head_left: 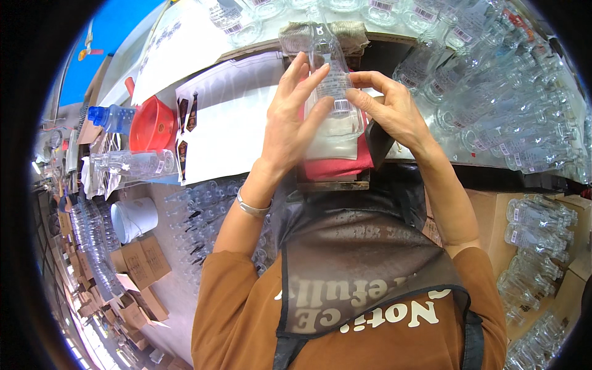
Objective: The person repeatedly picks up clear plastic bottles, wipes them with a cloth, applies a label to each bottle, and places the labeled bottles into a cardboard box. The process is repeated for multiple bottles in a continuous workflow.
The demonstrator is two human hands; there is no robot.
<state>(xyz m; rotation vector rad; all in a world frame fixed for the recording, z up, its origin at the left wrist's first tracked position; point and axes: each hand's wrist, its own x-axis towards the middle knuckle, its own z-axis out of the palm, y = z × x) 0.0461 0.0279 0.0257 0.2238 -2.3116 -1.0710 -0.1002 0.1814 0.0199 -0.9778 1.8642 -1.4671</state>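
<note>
A clear glass bottle [336, 117] with a printed text block and barcode lies in front of me, its neck pointing away. The neck rests on a rolled cloth [354, 37], and the body lies over a white and red pad [336, 169]. My left hand [293, 111] is over the bottle's left side, fingers spread and slightly blurred; I cannot tell whether they touch the glass. My right hand [394, 111] has its thumb and bent fingers against the bottle's right edge. A large white sheet [237, 117] with dark printed shapes lies left of my left hand.
Many clear bottles [493, 111] crowd the table to the right and along the far side. At left stand a red plastic scoop [151, 126], a bottle with a blue cap [111, 117] and another clear bottle [132, 163]. Below are a white bucket [134, 219] and cardboard boxes [145, 262].
</note>
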